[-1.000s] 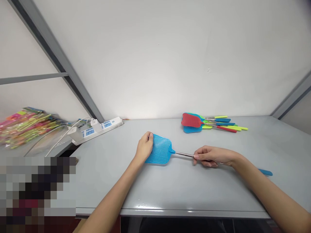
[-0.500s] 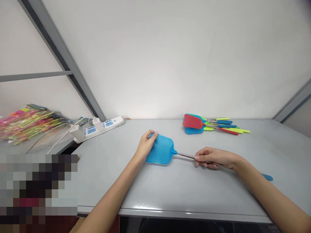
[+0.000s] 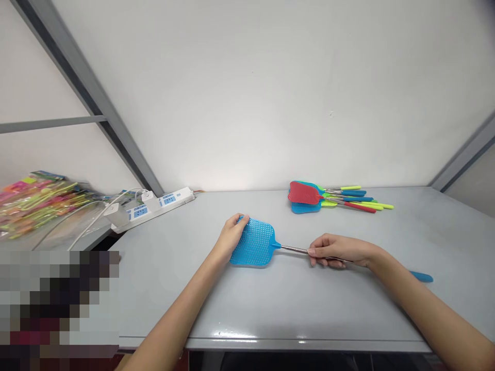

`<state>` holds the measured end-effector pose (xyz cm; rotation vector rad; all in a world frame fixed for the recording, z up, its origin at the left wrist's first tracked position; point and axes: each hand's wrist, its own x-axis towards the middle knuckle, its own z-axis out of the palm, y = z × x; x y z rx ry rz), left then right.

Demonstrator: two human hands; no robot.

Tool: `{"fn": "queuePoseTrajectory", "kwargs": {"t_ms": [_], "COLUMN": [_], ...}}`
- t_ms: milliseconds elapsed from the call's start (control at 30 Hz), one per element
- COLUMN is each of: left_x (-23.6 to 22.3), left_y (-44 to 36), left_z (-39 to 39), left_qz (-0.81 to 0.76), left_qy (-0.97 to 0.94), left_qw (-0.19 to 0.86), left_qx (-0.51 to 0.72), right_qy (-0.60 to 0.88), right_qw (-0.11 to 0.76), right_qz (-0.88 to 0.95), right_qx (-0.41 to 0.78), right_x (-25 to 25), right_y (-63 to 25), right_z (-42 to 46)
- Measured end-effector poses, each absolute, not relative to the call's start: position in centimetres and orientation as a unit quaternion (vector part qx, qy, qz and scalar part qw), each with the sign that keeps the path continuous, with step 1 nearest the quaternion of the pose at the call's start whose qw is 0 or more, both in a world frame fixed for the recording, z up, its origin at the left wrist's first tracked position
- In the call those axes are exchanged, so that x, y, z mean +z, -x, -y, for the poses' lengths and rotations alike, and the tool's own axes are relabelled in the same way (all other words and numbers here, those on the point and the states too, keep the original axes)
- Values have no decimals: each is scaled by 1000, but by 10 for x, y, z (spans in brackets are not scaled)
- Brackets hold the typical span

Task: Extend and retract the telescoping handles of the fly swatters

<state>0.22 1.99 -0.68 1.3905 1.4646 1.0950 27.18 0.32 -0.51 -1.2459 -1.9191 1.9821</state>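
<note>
1. A white wall (image 3: 247, 93) meets the far edge of a pale grey table (image 3: 328, 314), and a grey metal strut (image 3: 88, 98) slants down to the far left corner. A wide stretch of tabletop lies between the hands and the table's front edge (image 3: 309, 344), and more lies to the right.
2. A white power strip (image 3: 154, 207) with plugged-in cables sits at the far left. Beyond it lies a clear bag of bright swatters (image 3: 38, 206). A pile of colourful swatters (image 3: 305, 198) sits near the far edge, well apart from the hands.
3. A blue fly swatter (image 3: 253, 243) lies flat near mid-table, its perforated head to the left. A steel shaft (image 3: 294, 249) runs right to a blue grip (image 3: 421, 276) resting on the table.
4. The left hand (image 3: 232, 234) curls over the head's left edge. The right hand (image 3: 336, 252) pinches the shaft between thumb and fingers.
</note>
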Motion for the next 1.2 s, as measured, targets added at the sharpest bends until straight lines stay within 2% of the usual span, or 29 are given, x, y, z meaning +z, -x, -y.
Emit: {"fn": "queuePoseTrajectory", "kwargs": {"t_ms": [867,1200], "left_x": [-9,2], "left_y": [-3,9], "left_z": [-21,-21], "left_qz": [-581,-549], "left_qy": [-498,-497], "left_qw": [433,481], "left_qx": [476,469], "right_qy": [418,419], "right_qw": [65,73], "right_qz": [650,659], "right_qx": [631,620], "right_x": [-5,1], "right_y": [-273,-273], "right_z": [-3,-2]}}
